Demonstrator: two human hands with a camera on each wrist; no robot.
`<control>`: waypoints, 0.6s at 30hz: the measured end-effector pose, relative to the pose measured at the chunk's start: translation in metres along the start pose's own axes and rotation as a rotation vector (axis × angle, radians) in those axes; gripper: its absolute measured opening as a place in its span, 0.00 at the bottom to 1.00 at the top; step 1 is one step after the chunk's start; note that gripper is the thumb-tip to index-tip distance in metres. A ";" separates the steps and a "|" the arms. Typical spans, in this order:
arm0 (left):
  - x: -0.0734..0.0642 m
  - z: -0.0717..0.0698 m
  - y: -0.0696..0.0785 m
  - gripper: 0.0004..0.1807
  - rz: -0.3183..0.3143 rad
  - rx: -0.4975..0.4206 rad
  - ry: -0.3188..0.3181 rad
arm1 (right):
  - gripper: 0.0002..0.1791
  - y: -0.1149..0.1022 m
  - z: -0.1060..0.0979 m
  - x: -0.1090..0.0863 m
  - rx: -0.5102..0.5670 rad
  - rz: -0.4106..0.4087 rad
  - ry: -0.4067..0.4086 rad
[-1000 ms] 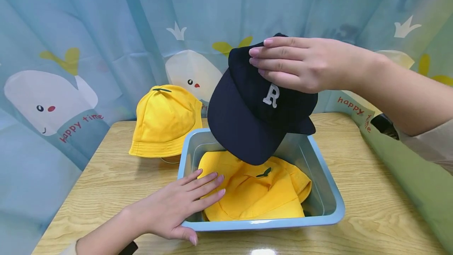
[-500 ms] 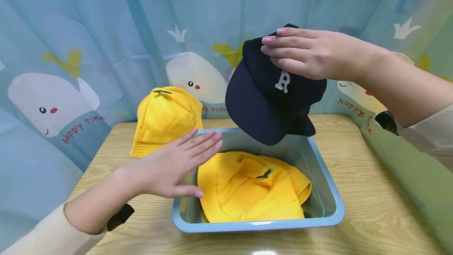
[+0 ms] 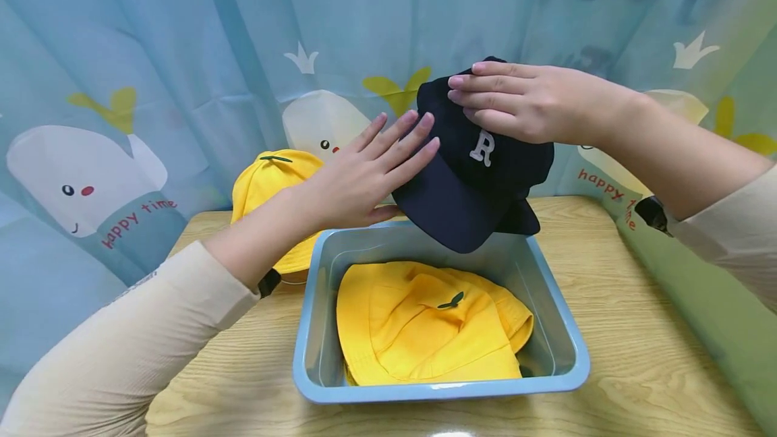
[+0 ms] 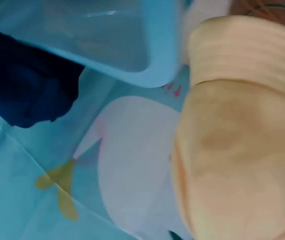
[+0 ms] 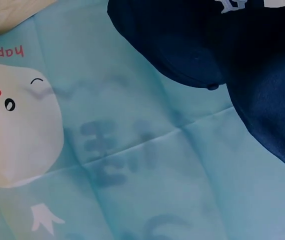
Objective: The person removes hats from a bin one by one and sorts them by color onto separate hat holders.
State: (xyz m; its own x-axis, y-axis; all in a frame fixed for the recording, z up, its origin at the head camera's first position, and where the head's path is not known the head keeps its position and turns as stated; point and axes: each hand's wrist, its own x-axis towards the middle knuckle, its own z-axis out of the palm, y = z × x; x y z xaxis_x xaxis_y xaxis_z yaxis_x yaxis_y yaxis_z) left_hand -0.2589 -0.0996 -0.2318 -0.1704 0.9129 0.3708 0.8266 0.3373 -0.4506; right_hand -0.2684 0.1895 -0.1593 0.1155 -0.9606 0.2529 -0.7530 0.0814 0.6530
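My right hand [image 3: 522, 103] holds up a navy baseball cap [image 3: 506, 154] with a white letter R, above the back of the blue bin [image 3: 303, 342]. Its fingers lie along the front of the crown; its thumb is hidden. The fingertips of my left hand [image 3: 379, 170] overlap the cap's brim from the left, straight and spread. Folded inside the bin is a yellow bucket hat [image 3: 419, 322] with a green sprout. Another yellow bucket hat [image 3: 267, 184] stands left of the bin, partly covered by my left arm. Neither hand shows in its wrist view.
Behind the bin's back right, part of another dark cap [image 3: 523, 218] shows below the held one. A wooden table [image 3: 637, 329] carries everything. A blue patterned curtain [image 3: 200, 52] hangs right behind it.
My left hand has left the bin's left side and risen up and right to the cap's brim. My right hand has shifted the cap slightly right, raising then lowering it a little.
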 end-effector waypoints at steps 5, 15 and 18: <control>0.021 0.004 0.002 0.35 0.022 0.059 -0.025 | 0.14 -0.002 0.004 -0.002 0.010 0.032 -0.013; 0.032 0.017 0.005 0.23 0.045 0.204 0.043 | 0.21 -0.006 0.011 -0.005 0.000 0.196 0.051; 0.036 0.018 0.002 0.21 0.017 0.176 0.092 | 0.20 -0.010 0.014 -0.009 0.013 0.315 0.073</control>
State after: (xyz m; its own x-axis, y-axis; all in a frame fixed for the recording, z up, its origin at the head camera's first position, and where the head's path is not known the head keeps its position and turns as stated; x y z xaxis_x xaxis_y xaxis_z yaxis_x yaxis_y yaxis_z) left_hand -0.2736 -0.0623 -0.2341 -0.1007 0.8968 0.4309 0.7208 0.3643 -0.5896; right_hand -0.2710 0.1936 -0.1779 -0.0792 -0.8670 0.4919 -0.7669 0.3683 0.5256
